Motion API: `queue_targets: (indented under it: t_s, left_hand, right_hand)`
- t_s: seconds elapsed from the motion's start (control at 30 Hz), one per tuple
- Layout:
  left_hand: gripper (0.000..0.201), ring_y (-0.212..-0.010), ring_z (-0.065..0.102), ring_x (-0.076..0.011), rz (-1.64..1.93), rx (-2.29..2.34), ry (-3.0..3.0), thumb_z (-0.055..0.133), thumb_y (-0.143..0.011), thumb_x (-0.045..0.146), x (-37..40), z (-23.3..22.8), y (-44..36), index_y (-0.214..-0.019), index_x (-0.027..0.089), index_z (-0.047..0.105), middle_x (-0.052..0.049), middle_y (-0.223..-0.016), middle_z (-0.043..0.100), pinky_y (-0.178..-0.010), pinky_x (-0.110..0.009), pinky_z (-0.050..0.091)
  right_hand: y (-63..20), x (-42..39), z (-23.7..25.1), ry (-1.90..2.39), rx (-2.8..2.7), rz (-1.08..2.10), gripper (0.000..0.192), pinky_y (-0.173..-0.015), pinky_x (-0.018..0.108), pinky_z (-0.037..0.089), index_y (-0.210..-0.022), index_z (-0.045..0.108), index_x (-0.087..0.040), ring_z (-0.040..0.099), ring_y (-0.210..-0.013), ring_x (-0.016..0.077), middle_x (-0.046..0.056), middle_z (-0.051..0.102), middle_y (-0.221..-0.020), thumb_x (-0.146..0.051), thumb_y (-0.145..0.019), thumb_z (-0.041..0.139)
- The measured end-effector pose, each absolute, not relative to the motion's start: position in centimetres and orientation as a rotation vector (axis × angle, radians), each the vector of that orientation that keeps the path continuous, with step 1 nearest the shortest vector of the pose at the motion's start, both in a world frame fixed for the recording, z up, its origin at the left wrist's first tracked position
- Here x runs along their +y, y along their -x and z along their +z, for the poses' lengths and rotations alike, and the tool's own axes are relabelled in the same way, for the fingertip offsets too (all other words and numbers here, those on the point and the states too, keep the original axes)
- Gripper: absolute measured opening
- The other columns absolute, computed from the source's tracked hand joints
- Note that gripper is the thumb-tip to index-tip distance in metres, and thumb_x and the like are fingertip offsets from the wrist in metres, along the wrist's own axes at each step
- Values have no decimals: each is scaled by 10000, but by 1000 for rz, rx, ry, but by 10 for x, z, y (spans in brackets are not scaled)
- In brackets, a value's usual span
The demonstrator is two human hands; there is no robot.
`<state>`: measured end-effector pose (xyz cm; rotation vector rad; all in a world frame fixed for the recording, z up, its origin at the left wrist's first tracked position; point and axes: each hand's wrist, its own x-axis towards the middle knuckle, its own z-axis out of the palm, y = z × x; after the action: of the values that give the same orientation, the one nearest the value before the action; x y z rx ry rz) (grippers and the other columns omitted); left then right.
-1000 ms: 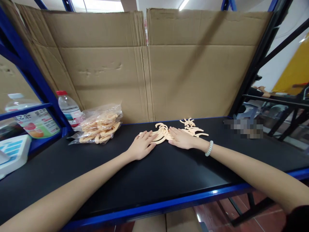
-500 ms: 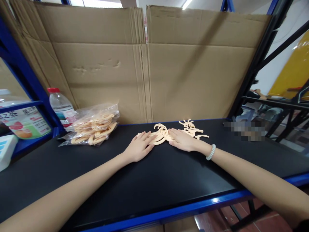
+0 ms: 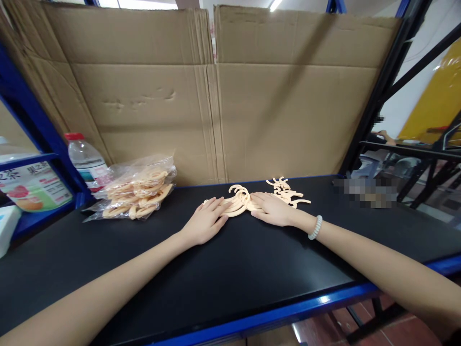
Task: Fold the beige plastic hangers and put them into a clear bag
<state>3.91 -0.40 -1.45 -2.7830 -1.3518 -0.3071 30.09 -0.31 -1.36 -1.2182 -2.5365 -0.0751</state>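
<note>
Head view: two hands, left hand [image 3: 205, 222] and right hand [image 3: 273, 210], fingers flat on one pile of curved pieces [image 3: 238, 201].

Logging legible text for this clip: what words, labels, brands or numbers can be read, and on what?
"果之茶", partly cut off: on the label of the big drink bottle on the side shelf at far left.
Water bottle with red cap: label print too small to read.
White and blue box at the left edge: nothing readable.
Bag of curved pieces, cardboard, loose pieces under the left hand and right hand: no text.
</note>
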Motion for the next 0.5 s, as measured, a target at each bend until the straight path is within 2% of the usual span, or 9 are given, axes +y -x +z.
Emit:
queue_targets:
  t_s: [0.27,0.5]
  left_hand:
    - [516,-1378,302,-286,-384,-1291,2782,248,-967,464,-1,-19,-37,-1413,236,368,-83,-1485,379,-1092,-513,282]
    - [503,-1388,275,-313,-350,-1371,2777,275,-964,445,-6,-13,-39,-1416,243,365,-92,-1502,346,-1092,-561,247]
  right_hand:
    - [-301,-4,-13,1189,-2550,-86,474,-985,467,387,-1293,476,-119,504,-1176,305,169,546,-1281,-418,-940,372]
    - [-301,-6,-12,1208,-2562,-119,517,-1012,479,370,-1322,453,-93,465,-1230,320,185,505,-1335,-431,-946,349]
